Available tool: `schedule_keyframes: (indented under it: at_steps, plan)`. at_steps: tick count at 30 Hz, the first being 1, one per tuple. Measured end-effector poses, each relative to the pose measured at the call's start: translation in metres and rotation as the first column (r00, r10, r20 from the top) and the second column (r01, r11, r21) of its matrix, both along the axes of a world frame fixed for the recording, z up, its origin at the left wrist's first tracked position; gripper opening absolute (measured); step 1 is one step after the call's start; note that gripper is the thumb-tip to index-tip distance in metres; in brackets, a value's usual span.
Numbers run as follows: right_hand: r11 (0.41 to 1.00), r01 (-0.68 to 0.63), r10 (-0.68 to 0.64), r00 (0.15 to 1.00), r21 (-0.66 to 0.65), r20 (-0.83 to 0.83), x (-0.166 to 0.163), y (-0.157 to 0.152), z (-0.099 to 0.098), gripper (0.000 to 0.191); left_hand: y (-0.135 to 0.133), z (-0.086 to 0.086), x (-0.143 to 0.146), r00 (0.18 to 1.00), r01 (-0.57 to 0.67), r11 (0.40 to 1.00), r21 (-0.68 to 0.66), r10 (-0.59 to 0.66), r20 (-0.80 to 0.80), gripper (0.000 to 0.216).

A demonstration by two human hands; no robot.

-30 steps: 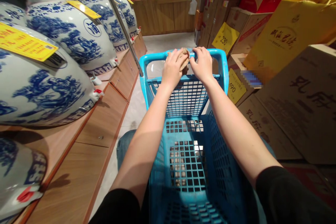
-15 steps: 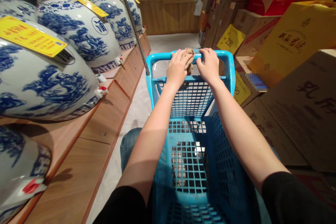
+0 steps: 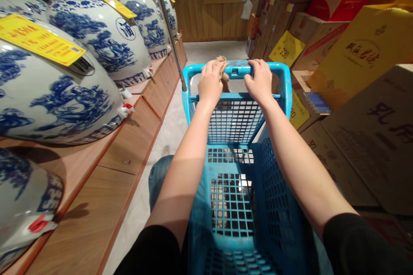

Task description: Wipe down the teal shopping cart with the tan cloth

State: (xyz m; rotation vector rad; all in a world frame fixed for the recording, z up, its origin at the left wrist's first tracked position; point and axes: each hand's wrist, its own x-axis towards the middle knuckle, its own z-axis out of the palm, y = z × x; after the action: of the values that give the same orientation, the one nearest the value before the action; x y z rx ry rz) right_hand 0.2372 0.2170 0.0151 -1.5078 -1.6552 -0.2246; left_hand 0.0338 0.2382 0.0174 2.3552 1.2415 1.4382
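A blue plastic shopping cart basket [image 3: 232, 160] with lattice walls and floor stands between my arms. My left hand [image 3: 210, 82] is closed round a crumpled tan cloth [image 3: 223, 78], pressing it against the far top bar [image 3: 237, 68] left of its middle. Farther right on that bar, my right hand [image 3: 260, 79] grips it with the fingers over the top and the thumb on the near side. Part of the cloth hangs below the bar. The left fingertips are partly hidden behind the bar and cloth.
Large blue-and-white porcelain jars [image 3: 93, 34] line a wooden cabinet [image 3: 122, 146] on the left. A thin metal pole [image 3: 169, 30] rises at the basket's left corner. Cardboard boxes [image 3: 364, 137] and a yellow bag [image 3: 361, 51] crowd the right. A wooden counter [image 3: 209, 19] with packaged goods stands beyond.
My left hand has slid left along the bar with the cloth, uncovering the bar's middle. My right hand keeps its grip, and the view has shifted slightly.
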Motion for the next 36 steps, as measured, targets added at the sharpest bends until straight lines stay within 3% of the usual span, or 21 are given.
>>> schedule_keyframes:
  at_steps: [4,10,15,24,30,36]
  plan:
    - [1.0,-0.01,0.01,1.0,0.001,0.012,-0.001,-0.001,0.001,0.052,0.005,-0.002,-0.015,0.995,-0.06,0.998,0.001,0.059,0.076,0.047]
    - [1.0,-0.017,0.017,1.0,-0.012,-0.001,-0.001,-0.002,0.002,0.052,0.0,0.002,0.001,0.999,0.02,0.999,-0.035,-0.019,0.038,0.053]
    - [1.0,-0.009,0.009,1.0,-0.019,0.006,-0.001,-0.002,0.002,0.053,0.002,0.004,-0.005,0.997,-0.025,0.998,-0.053,0.029,0.076,0.053]
    - [1.0,0.001,-0.001,1.0,0.011,0.002,-0.002,-0.002,0.001,0.051,-0.009,0.004,0.022,0.993,0.09,0.996,0.024,-0.088,-0.073,0.053]
    - [1.0,-0.008,0.008,1.0,0.001,0.007,-0.001,0.001,-0.001,0.052,-0.004,-0.001,0.015,0.999,-0.049,0.999,-0.019,0.049,-0.006,0.042]
    - [1.0,0.0,0.0,1.0,-0.003,-0.012,-0.003,0.0,-0.001,0.052,-0.011,0.003,0.024,0.987,0.086,0.996,0.022,-0.082,-0.137,0.055]
